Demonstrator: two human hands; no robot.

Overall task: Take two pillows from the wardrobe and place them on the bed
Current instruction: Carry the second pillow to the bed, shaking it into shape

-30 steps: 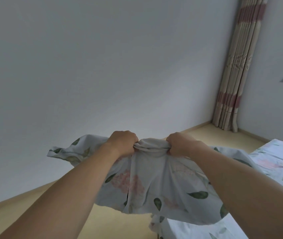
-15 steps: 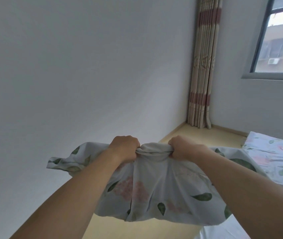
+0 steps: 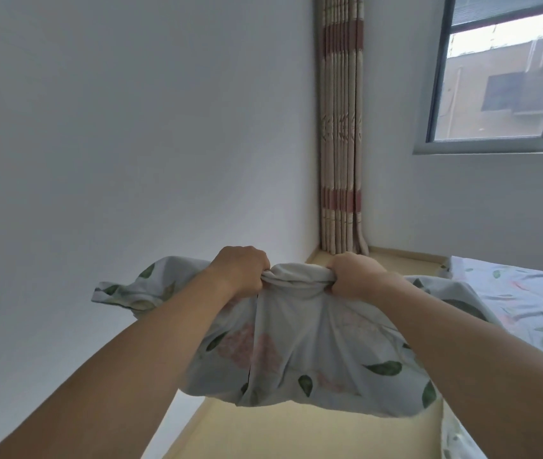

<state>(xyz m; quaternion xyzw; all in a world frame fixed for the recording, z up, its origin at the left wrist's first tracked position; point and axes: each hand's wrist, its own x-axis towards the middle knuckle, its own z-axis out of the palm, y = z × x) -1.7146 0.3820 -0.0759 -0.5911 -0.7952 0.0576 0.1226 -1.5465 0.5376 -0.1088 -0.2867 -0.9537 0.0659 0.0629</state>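
Observation:
A pillow [image 3: 299, 352] in a pale cover printed with green leaves and pink flowers hangs in front of me, held up in the air above the floor. My left hand [image 3: 240, 271] and my right hand [image 3: 352, 273] are both clenched on its bunched upper edge, close together. The bed [image 3: 524, 303], covered with a matching floral sheet, lies at the right, and the pillow's right end overlaps its near edge in view. The wardrobe is out of sight.
A plain white wall [image 3: 131, 144] fills the left. A striped beige and red curtain [image 3: 341, 127] hangs in the corner beside a window [image 3: 508, 71]. A strip of pale wooden floor [image 3: 296, 432] runs between wall and bed.
The view has turned to the right, bringing the curtain toward the middle and the window and more of the bed into sight. Both hands keep the same grip on the pillow.

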